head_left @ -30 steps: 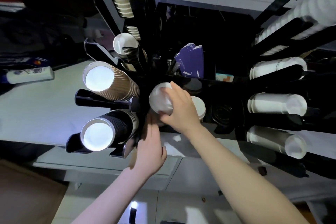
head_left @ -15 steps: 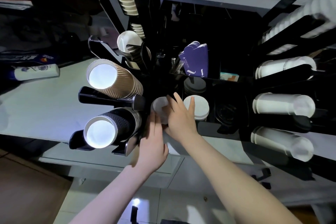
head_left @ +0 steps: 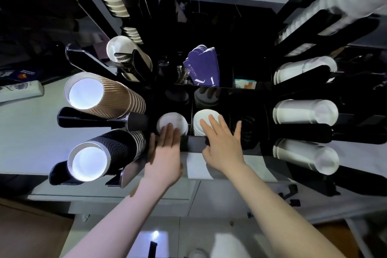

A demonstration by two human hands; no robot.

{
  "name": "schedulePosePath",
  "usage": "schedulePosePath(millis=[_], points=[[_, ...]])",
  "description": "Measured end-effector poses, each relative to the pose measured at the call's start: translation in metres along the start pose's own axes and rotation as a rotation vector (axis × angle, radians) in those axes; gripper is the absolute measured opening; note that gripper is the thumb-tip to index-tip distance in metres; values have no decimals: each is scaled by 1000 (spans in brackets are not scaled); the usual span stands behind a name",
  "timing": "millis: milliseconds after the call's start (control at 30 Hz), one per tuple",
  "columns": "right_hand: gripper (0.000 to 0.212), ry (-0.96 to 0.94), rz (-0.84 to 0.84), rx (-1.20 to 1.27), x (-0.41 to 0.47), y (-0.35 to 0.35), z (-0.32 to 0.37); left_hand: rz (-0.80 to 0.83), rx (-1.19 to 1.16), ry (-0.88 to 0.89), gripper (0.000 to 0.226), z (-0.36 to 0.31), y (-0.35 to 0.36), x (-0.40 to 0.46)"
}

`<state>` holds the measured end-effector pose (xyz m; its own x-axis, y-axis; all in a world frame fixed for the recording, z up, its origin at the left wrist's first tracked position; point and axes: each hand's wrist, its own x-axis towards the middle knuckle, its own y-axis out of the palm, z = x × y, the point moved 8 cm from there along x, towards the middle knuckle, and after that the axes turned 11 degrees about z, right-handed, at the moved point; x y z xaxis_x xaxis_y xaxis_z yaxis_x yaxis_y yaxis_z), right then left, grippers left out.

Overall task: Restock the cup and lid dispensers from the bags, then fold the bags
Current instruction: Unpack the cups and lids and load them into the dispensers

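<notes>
- My left hand (head_left: 167, 148) lies flat with straight fingers. The fingertips press on the small stack of white lids (head_left: 172, 123) in the left slot of the black lid tray (head_left: 193, 145). I think I press so the lids sit down snug in their slot.
- My right hand (head_left: 223, 142) is spread wide, fingers apart. It rests on the bigger stack of white lids (head_left: 204, 120) in the next slot. My thumb hooks at the tray's front edge. I hold nothing in either hand.
- A thin black wall stands between the two lid stacks, so each size keeps its own place.
- The lids are round, white and smooth. They look light and slippery, so a flat push seems better than a pinch.
- The next slot to the right holds black lids (head_left: 248, 126), hard to see in the dark.
- Cups lie on their sides in long black holders so one can be pulled out: brown ribbed cups (head_left: 104, 95) and black ribbed cups (head_left: 109, 153) on the left, white cups (head_left: 304, 112) on the right.
- A purple pack (head_left: 204, 68) stands behind the lids.
- I see no bags here, so I think the folding is not yet done.
</notes>
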<state>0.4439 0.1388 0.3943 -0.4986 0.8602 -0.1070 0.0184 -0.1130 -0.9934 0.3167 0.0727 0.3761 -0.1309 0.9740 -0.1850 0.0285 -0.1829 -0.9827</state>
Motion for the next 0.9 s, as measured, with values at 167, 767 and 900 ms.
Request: schedulePosePath(millis=[167, 767, 900], points=[[74, -2, 3, 14, 0, 1, -1, 1, -30, 16, 90, 0, 2, -4], [61, 108, -116, 371, 23, -48, -21, -26, -153, -18, 85, 2, -16, -12], [58, 102, -198, 425, 16, -60, -27, -30, -177, -12, 83, 1, -18, -14]])
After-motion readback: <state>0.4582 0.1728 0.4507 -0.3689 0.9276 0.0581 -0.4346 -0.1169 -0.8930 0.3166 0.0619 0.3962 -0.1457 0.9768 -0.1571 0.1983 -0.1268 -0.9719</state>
